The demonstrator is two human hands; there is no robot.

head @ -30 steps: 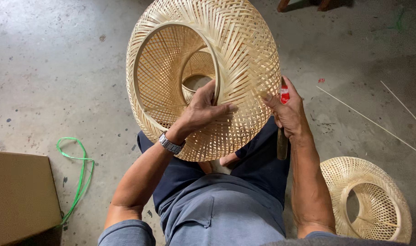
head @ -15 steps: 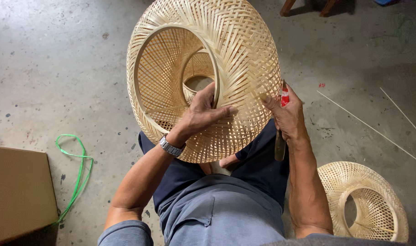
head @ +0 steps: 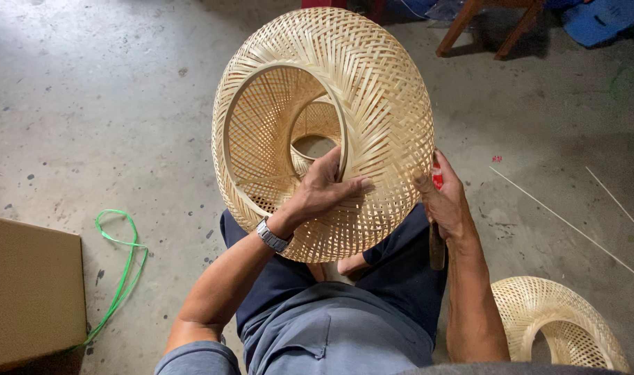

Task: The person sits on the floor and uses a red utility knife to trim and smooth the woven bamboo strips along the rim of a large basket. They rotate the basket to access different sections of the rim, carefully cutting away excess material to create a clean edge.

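Both hands grip woven bamboo shade (head: 372, 90) — left hand (head: 324, 191), right hand (head: 445, 201)

Craft workshop, bare concrete floor (head: 109, 111), woven bamboo shades (head: 372, 90), loose splints (head: 567, 222)

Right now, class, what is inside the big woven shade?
Inside the shade, a smaller inner ring shows, with floor through it. The left hand hooks the rim. The far inner wall is hidden.
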